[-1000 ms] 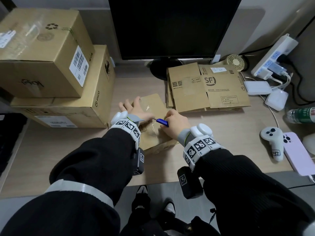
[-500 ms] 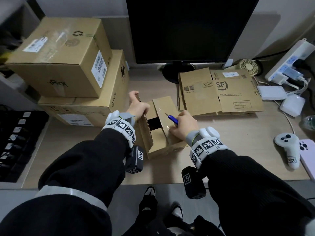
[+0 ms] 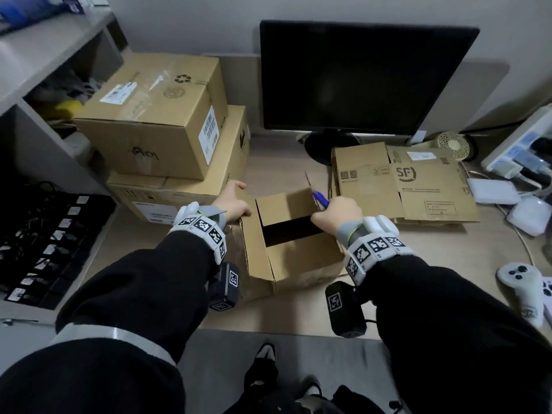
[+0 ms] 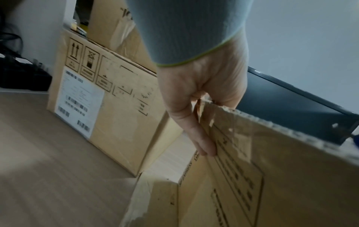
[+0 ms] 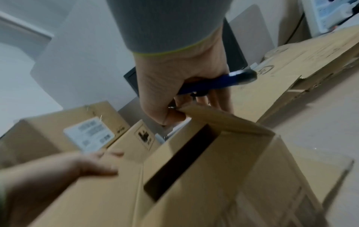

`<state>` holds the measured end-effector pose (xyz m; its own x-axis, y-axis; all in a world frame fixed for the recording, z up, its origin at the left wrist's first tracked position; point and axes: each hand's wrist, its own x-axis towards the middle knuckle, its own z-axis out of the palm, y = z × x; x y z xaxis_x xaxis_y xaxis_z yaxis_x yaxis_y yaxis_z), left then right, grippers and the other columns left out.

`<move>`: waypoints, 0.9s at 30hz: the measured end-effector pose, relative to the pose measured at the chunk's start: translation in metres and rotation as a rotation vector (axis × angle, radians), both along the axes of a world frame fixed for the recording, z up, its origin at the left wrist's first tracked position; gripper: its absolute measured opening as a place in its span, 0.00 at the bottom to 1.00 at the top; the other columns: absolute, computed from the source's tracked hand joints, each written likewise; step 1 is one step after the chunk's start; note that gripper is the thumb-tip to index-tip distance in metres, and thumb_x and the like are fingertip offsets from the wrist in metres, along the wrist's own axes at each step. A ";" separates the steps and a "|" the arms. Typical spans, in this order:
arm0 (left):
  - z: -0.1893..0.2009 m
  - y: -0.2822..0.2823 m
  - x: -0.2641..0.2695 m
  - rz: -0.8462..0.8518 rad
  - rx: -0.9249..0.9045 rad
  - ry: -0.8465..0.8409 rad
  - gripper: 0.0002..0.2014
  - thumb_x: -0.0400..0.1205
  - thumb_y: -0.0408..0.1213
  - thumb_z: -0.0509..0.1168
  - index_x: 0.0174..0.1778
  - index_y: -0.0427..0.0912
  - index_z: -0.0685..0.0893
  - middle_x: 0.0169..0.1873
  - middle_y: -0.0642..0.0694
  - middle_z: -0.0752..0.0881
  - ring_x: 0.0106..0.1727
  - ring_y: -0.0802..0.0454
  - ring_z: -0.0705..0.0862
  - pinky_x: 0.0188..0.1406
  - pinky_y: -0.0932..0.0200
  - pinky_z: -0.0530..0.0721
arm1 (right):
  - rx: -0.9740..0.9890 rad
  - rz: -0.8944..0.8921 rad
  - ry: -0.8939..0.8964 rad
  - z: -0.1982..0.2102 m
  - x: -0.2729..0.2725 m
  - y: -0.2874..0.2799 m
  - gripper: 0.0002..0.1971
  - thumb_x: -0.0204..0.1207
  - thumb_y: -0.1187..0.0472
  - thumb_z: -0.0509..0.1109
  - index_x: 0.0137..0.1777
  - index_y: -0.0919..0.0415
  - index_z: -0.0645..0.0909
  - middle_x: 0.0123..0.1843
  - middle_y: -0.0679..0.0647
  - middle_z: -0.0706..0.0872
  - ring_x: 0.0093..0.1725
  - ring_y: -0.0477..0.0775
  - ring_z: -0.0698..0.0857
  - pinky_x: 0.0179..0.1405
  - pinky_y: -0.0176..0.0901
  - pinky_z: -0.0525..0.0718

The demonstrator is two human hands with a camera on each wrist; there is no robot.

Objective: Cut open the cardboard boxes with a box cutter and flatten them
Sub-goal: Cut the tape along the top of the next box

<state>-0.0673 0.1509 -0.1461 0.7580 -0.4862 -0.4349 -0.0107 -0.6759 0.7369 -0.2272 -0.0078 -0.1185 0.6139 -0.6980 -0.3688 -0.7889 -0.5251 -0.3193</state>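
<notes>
The small box point(image 3: 294, 246) sits on the desk point(image 3: 448, 258) right in front of you, its top seam already cut: the flaps are parting and a dark gap shows into the inside. Your left hand point(image 3: 234, 204) grips the left flap along its edge, thumb down the outside face and the other fingers hooked over the rim. Your right hand point(image 3: 336, 212) holds the blue box cutter point(image 3: 321, 199) in curled fingers while its thumb pinches the edge of the right flap; you cannot see the blade tip clearly.

Just beyond your right hand, flattened boxes point(image 3: 409, 183) lie stacked in front of the monitor point(image 3: 358, 79), so part of the job looks done. To your left, two sealed boxes point(image 3: 167, 138) stand one on the other, apparently still waiting.

For this box, you likely still have to fold the flaps back, turn it over to cut the bottom tape, and press it flat. After that come the two on the left. Mind the cutter in the same hand that pulls cardboard.
</notes>
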 end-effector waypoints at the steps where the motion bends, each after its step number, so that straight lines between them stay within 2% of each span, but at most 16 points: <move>1: 0.000 0.002 0.002 0.006 -0.003 -0.009 0.31 0.74 0.20 0.67 0.73 0.43 0.67 0.29 0.43 0.74 0.23 0.50 0.69 0.12 0.67 0.68 | 0.033 -0.052 -0.066 0.009 -0.001 -0.007 0.08 0.71 0.58 0.66 0.37 0.62 0.74 0.35 0.56 0.77 0.31 0.56 0.76 0.28 0.39 0.72; 3: 0.003 0.003 0.005 0.011 -0.008 -0.023 0.31 0.75 0.19 0.67 0.73 0.41 0.68 0.28 0.43 0.74 0.23 0.50 0.69 0.13 0.67 0.67 | 0.085 -0.119 -0.179 0.025 -0.005 -0.021 0.07 0.74 0.58 0.65 0.43 0.63 0.75 0.38 0.57 0.79 0.39 0.59 0.78 0.35 0.41 0.74; 7: 0.017 -0.005 0.012 0.033 -0.054 -0.075 0.34 0.74 0.22 0.67 0.76 0.41 0.65 0.31 0.43 0.76 0.25 0.51 0.71 0.21 0.62 0.69 | 0.082 -0.144 -0.283 0.061 -0.012 -0.035 0.07 0.77 0.57 0.64 0.46 0.61 0.75 0.34 0.52 0.75 0.41 0.58 0.78 0.29 0.41 0.70; 10: 0.036 -0.016 0.013 0.025 -0.080 -0.141 0.38 0.76 0.26 0.68 0.81 0.44 0.59 0.37 0.42 0.81 0.26 0.53 0.74 0.17 0.66 0.72 | 0.049 -0.132 -0.409 0.088 -0.009 -0.034 0.08 0.78 0.56 0.64 0.46 0.61 0.76 0.35 0.52 0.77 0.40 0.56 0.78 0.37 0.42 0.72; 11: 0.044 -0.020 0.013 0.028 -0.102 -0.152 0.39 0.76 0.26 0.68 0.82 0.43 0.58 0.40 0.40 0.82 0.26 0.54 0.76 0.18 0.66 0.73 | 0.044 -0.119 -0.462 0.095 -0.008 -0.032 0.08 0.78 0.55 0.64 0.45 0.60 0.77 0.35 0.52 0.77 0.39 0.56 0.78 0.37 0.42 0.73; 13: 0.058 -0.029 0.016 0.045 -0.167 -0.212 0.38 0.76 0.24 0.67 0.82 0.42 0.59 0.53 0.38 0.81 0.32 0.54 0.79 0.26 0.64 0.77 | 0.042 -0.112 -0.576 0.107 -0.007 -0.031 0.10 0.80 0.53 0.63 0.41 0.58 0.76 0.34 0.51 0.77 0.34 0.51 0.76 0.31 0.41 0.73; 15: 0.073 -0.034 0.023 0.102 -0.246 -0.290 0.32 0.74 0.24 0.65 0.76 0.39 0.68 0.59 0.38 0.81 0.42 0.45 0.83 0.30 0.61 0.77 | 0.063 -0.144 -0.684 0.114 -0.007 -0.032 0.13 0.81 0.52 0.63 0.36 0.55 0.72 0.32 0.49 0.74 0.30 0.47 0.73 0.29 0.37 0.71; 17: 0.090 -0.038 0.028 0.133 -0.350 -0.361 0.23 0.72 0.25 0.64 0.66 0.35 0.77 0.51 0.39 0.84 0.52 0.37 0.85 0.35 0.58 0.78 | 0.091 -0.220 -0.781 0.118 -0.012 -0.036 0.16 0.81 0.52 0.63 0.33 0.54 0.67 0.31 0.48 0.72 0.29 0.47 0.71 0.28 0.37 0.69; 18: 0.100 -0.041 0.029 0.127 -0.406 -0.386 0.19 0.72 0.26 0.64 0.61 0.35 0.79 0.45 0.40 0.85 0.50 0.37 0.85 0.38 0.56 0.79 | 0.100 -0.260 -0.810 0.116 -0.015 -0.039 0.17 0.81 0.51 0.63 0.32 0.53 0.66 0.30 0.48 0.71 0.30 0.48 0.70 0.29 0.37 0.69; 19: 0.110 -0.045 0.029 0.105 -0.448 -0.405 0.16 0.72 0.26 0.64 0.57 0.35 0.81 0.40 0.42 0.85 0.43 0.42 0.86 0.35 0.55 0.80 | 0.103 -0.298 -0.813 0.114 -0.018 -0.042 0.17 0.81 0.51 0.63 0.31 0.54 0.66 0.30 0.48 0.71 0.31 0.49 0.71 0.30 0.39 0.69; 21: 0.132 -0.051 0.026 0.011 -0.534 -0.420 0.11 0.74 0.24 0.63 0.48 0.42 0.82 0.33 0.50 0.83 0.29 0.56 0.79 0.28 0.61 0.76 | 0.112 -0.369 -0.721 0.104 -0.025 -0.050 0.15 0.80 0.50 0.64 0.34 0.56 0.72 0.32 0.50 0.75 0.36 0.54 0.75 0.35 0.41 0.73; 23: 0.144 -0.057 0.022 -0.109 -0.603 -0.450 0.14 0.74 0.23 0.62 0.47 0.46 0.82 0.37 0.51 0.84 0.32 0.59 0.79 0.33 0.63 0.78 | 0.197 -0.417 -0.599 0.089 -0.032 -0.057 0.12 0.77 0.51 0.68 0.41 0.60 0.78 0.36 0.53 0.82 0.36 0.55 0.81 0.33 0.41 0.79; 25: 0.146 -0.063 0.016 -0.227 -0.607 -0.479 0.15 0.72 0.26 0.62 0.51 0.45 0.83 0.41 0.51 0.86 0.38 0.61 0.81 0.41 0.63 0.79 | 0.262 -0.452 -0.528 0.076 -0.039 -0.061 0.12 0.73 0.53 0.71 0.41 0.64 0.82 0.38 0.58 0.89 0.30 0.54 0.85 0.34 0.42 0.86; 27: 0.144 -0.070 0.002 -0.338 -0.557 -0.493 0.16 0.71 0.31 0.61 0.52 0.47 0.85 0.43 0.50 0.86 0.42 0.60 0.82 0.46 0.64 0.78 | 0.095 -0.400 -0.384 0.066 -0.043 -0.062 0.14 0.72 0.50 0.70 0.36 0.62 0.80 0.40 0.58 0.89 0.34 0.57 0.85 0.36 0.44 0.85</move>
